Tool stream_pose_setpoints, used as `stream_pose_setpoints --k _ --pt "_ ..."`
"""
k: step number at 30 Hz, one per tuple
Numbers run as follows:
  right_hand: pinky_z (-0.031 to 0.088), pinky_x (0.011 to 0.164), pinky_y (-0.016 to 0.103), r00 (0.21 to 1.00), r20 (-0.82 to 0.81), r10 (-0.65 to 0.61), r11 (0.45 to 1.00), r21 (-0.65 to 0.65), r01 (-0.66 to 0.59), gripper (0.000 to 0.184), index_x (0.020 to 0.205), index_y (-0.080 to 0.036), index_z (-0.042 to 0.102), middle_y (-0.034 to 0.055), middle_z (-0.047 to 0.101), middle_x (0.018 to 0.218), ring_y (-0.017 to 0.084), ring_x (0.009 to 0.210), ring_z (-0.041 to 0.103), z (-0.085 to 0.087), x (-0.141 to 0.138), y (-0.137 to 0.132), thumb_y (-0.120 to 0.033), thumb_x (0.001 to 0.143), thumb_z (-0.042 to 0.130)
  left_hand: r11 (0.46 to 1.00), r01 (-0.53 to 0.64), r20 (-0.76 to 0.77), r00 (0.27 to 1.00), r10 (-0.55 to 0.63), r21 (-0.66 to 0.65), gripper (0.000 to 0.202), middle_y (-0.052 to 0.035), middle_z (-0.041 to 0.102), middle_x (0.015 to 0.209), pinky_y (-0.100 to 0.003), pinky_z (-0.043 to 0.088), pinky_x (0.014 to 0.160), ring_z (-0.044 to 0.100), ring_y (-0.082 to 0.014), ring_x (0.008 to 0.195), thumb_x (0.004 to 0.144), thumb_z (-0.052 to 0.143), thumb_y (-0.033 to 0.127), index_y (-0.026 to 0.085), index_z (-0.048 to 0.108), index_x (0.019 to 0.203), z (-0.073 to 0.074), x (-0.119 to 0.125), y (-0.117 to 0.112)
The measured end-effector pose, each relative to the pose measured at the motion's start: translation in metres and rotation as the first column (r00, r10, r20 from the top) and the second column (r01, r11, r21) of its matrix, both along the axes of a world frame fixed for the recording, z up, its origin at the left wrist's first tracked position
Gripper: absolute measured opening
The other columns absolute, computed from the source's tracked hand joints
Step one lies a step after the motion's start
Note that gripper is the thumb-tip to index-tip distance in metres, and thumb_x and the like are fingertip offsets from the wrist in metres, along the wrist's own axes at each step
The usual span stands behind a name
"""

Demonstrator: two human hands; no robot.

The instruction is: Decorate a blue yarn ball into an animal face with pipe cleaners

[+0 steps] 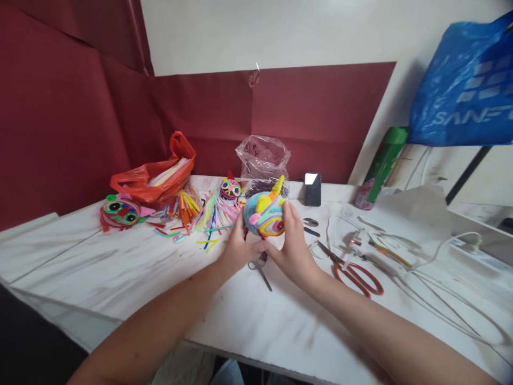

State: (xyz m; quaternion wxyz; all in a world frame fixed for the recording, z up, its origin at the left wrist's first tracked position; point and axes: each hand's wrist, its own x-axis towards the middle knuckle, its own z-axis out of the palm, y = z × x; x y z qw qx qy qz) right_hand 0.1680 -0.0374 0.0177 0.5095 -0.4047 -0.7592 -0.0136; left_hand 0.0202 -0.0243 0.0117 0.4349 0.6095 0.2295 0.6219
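Note:
Both my hands hold a round, many-coloured paper-strip figure (pixel 265 214) with a yellow horn, lifted a little above the white table (pixel 120 267). My left hand (pixel 238 247) cups its lower left side with fingers curled around it. My right hand (pixel 292 243) grips its right side, fingers pressed against it. Under my hands lies a small pair of metal scissors (pixel 260 269).
Red-handled scissors (pixel 355 271) lie right of my hands, among white cables (pixel 436 251). Behind are loose coloured paper strips (pixel 200 216), two finished paper figures (pixel 120 211) (pixel 231 188), an orange bag (pixel 154 179), a clear bag (pixel 262 158), a phone (pixel 312 189) and a green can (pixel 379 168).

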Motion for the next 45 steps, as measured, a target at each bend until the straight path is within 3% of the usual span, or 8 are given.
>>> stream_pose_setpoints --k 8,12,16,20,25,31,39,45 --pt "0.042 0.101 0.051 0.986 -0.04 0.159 0.985 0.08 -0.156 0.057 0.141 -0.027 0.036 0.0134 0.05 0.136 0.029 0.125 0.048 0.022 0.005 -0.018 -0.031 0.088 0.055 0.932 0.26 0.359 0.92 -0.16 -0.253 0.065 -0.0068 0.069 0.114 -0.044 0.049 0.098 0.061 -0.0284 0.113 0.06 0.082 0.041 0.021 0.057 0.117 0.005 -0.023 0.018" --pt "0.044 0.097 0.053 0.943 -0.303 0.135 0.973 -0.141 -0.184 0.068 0.131 -0.023 0.048 0.0156 0.053 0.134 0.032 0.119 0.053 0.036 0.029 0.009 -0.052 0.074 0.07 0.866 0.389 0.39 0.885 -0.255 -0.314 0.06 -0.0067 0.072 0.109 -0.043 0.05 0.097 0.062 -0.0296 0.114 0.059 0.082 0.048 0.019 0.062 0.108 0.002 -0.038 0.024" --pt "0.039 0.103 0.053 0.799 -0.426 0.425 0.682 -0.429 -0.592 0.078 0.129 -0.025 0.052 0.0135 0.053 0.138 0.033 0.129 0.046 0.035 0.036 0.026 -0.064 0.065 0.072 0.853 0.435 0.327 0.882 -0.339 -0.29 0.061 -0.0077 0.073 0.106 -0.04 0.053 0.092 0.063 -0.0299 0.111 0.057 0.081 0.054 0.019 0.065 0.104 0.003 -0.035 0.02" --pt "0.045 0.101 0.047 0.587 -0.622 0.518 0.45 -0.386 -0.806 0.07 0.12 -0.023 0.058 0.0096 0.063 0.126 0.03 0.117 0.058 0.027 0.024 0.023 -0.054 0.062 0.08 0.884 0.397 0.165 0.916 -0.365 -0.248 0.064 -0.0083 0.072 0.106 -0.039 0.053 0.09 0.064 -0.0296 0.109 0.057 0.079 0.059 0.019 0.064 0.104 0.007 -0.027 0.017" --pt "0.048 0.099 0.044 0.521 -0.767 0.375 0.522 -0.29 -0.802 0.062 0.109 -0.023 0.061 0.0062 0.069 0.115 0.027 0.107 0.064 0.021 0.021 0.028 -0.045 0.056 0.086 0.961 0.231 0.068 0.973 -0.223 -0.15 0.069 -0.0099 0.067 0.114 -0.035 0.051 0.091 0.061 -0.0278 0.112 0.056 0.08 0.057 0.017 0.06 0.109 0.009 -0.025 0.021" --pt "0.046 0.101 0.044 0.535 -0.718 0.446 0.492 -0.303 -0.816 0.068 0.118 -0.023 0.057 0.0077 0.066 0.122 0.028 0.116 0.059 0.019 0.028 0.031 -0.046 0.059 0.084 0.973 0.197 0.053 0.98 -0.191 -0.125 0.069 -0.0099 0.066 0.115 -0.036 0.049 0.094 0.06 -0.0271 0.112 0.055 0.087 0.038 0.017 0.056 0.113 0.011 -0.022 0.015" --pt "0.048 0.098 0.046 0.588 -0.719 0.37 0.604 -0.294 -0.741 0.072 0.117 -0.022 0.058 0.0118 0.066 0.123 0.031 0.116 0.06 0.017 0.018 0.03 -0.063 0.061 0.074 0.963 0.236 0.135 0.966 -0.219 -0.127 0.08 -0.0074 0.057 0.131 -0.035 0.045 0.099 0.053 -0.0256 0.122 0.054 0.087 0.042 0.026 0.049 0.123 0.003 -0.011 0.013" --pt "0.048 0.098 0.045 0.641 -0.74 0.206 0.632 -0.399 -0.665 0.061 0.108 -0.019 0.062 0.0115 0.07 0.115 0.03 0.109 0.064 -0.011 0.037 0.064 -0.05 0.06 0.081 0.853 -0.238 0.054 0.954 0.295 -0.464 0.055 -0.0062 0.064 0.109 -0.036 0.044 0.095 0.058 -0.0217 0.109 0.061 0.083 0.035 0.021 0.057 0.107 -0.013 -0.012 0.028"
